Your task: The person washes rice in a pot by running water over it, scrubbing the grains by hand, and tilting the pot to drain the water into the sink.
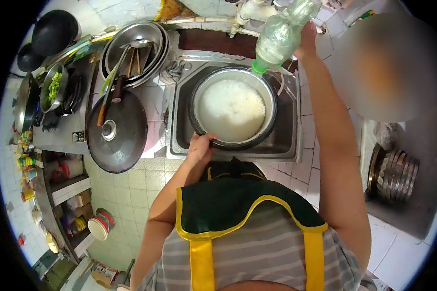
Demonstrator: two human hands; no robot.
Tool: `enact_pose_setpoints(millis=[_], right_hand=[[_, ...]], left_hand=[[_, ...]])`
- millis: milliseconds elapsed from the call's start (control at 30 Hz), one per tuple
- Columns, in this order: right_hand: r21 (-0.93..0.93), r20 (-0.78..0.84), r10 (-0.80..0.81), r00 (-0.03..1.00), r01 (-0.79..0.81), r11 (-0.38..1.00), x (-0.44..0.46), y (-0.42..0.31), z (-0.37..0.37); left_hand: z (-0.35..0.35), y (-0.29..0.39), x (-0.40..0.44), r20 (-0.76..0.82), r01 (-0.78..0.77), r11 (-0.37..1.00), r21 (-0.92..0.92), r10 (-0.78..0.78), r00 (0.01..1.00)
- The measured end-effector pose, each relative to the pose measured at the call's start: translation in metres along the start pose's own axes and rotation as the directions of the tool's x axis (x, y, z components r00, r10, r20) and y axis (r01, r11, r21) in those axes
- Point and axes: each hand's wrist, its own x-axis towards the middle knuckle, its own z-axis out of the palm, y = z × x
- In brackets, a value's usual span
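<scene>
A large round pot [271, 109] with a dark rim sits in the steel sink, holding white rice [228, 102] in cloudy water. My left hand [200, 147] grips its near rim at the lower left, fingers curled over the edge. Above the pot's far right side, a clear plastic bottle [279, 41] hangs neck down, its green cap end over the rim. My right hand [306, 42] is stretched out beside this bottle, close to the wall pipes. Its fingers are partly hidden, so whether they hold anything is unclear.
The steel sink [296, 126] surrounds the pot. To the left are stacked metal basins [162, 46], a dark lid [133, 145] and a pan [46, 104] with green vegetables on the stove. A metal rack of round pieces [398, 174] stands at right. A bucket [99, 228] is on the floor.
</scene>
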Motion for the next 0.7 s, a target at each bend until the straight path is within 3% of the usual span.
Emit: enact_pose_setpoints(millis=[33,67,100,133,167,200,267,333,367,433,500,700], right_hand=[[-0.239,0.081,-0.003,0.997,0.023,0.971,0.005,-0.005,-0.002],[0.041,0.019,-0.108,0.994,0.107,0.993,0.007,0.01,0.019],[0.407,0.007,-0.079,0.997,0.069,0.911,0.004,0.007,0.027],[0.715,0.012,-0.047,0.999,0.024,0.699,-0.001,0.003,0.035],[0.309,-0.05,-0.151,0.987,0.159,0.938,-0.006,0.008,0.038],[-0.176,-0.111,-0.253,0.961,0.231,0.957,-0.01,0.001,0.021],[-0.143,-0.132,-0.223,0.966,0.204,0.968,-0.027,-0.013,-0.001],[0.225,0.204,-0.045,0.978,-0.002,0.974,-0.042,-0.014,-0.002],[0.461,0.253,0.016,0.967,-0.135,0.877,-0.057,-0.019,0.002],[0.621,0.553,0.057,0.831,-0.457,0.637,-0.098,-0.032,0.009],[0.556,0.718,0.046,0.694,-0.613,0.561,-0.127,-0.046,0.002],[0.597,0.591,0.157,0.791,-0.56,0.574,-0.163,-0.054,0.006]], left_hand=[[-0.004,-0.002,0.001,0.005,0.01,1.0,0.01,-0.01,1.0],[-0.009,-0.005,0.005,0.01,0.018,1.0,0.018,-0.018,1.0],[-0.01,-0.004,0.004,0.015,0.028,0.999,0.024,-0.028,0.999],[-0.011,-0.004,0.002,0.008,0.044,0.999,0.018,-0.044,0.999],[-0.011,-0.002,0.0,0.004,0.057,0.998,0.01,-0.057,0.998],[-0.01,0.0,-0.004,0.0,0.071,0.997,0.005,-0.071,0.997],[-0.004,0.0,-0.009,-0.037,0.01,1.0,-0.008,-0.01,0.999],[-0.006,0.0,-0.009,-0.038,-0.021,1.0,-0.005,0.021,0.999],[-0.009,-0.001,-0.007,-0.02,-0.025,1.0,-0.004,0.025,0.999],[-0.009,-0.001,-0.011,-0.016,-0.015,1.0,-0.006,0.015,1.0],[0.002,0.009,-0.022,-0.032,0.003,1.0,-0.006,-0.003,0.999],[-0.007,0.001,-0.014,0.004,0.093,0.995,0.033,-0.093,0.996]])
